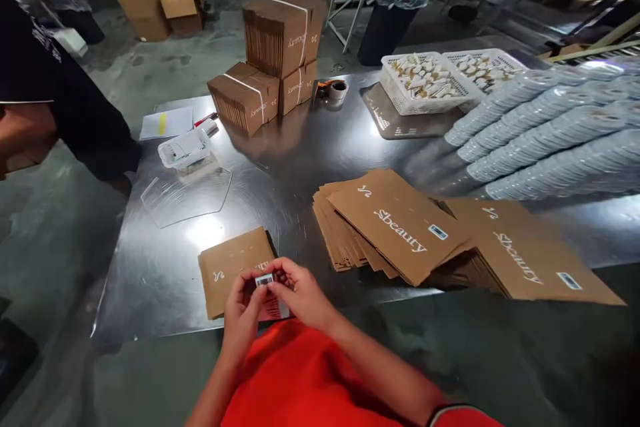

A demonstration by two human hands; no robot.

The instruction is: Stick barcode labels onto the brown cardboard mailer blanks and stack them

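Between my two hands, close to the table's near edge, is a small white barcode sticker (264, 279). My left hand (241, 303) pinches it from the left, with thumb and fingers together. From the other side, my right hand (300, 290) grips it in the same way. Directly below them a sheet with reddish stripes (273, 309) shows in part; I cannot tell what it rests on. A flat brown cardboard box (230, 257) with white print lies just beyond my hands, its right part hidden by them. To the right, piled flat cardboard boxes (385, 220) bear barcode stickers.
Strapped box bundles (283, 33) stand at the metal table's (280, 180) far edge, beside tape rolls (338, 90). A plastic tub (185, 149) and papers (167, 123) lie left. White baskets (425, 103) and long stacks of wrapped pieces (560, 140) occupy the right. Another person (60, 93) stands left.
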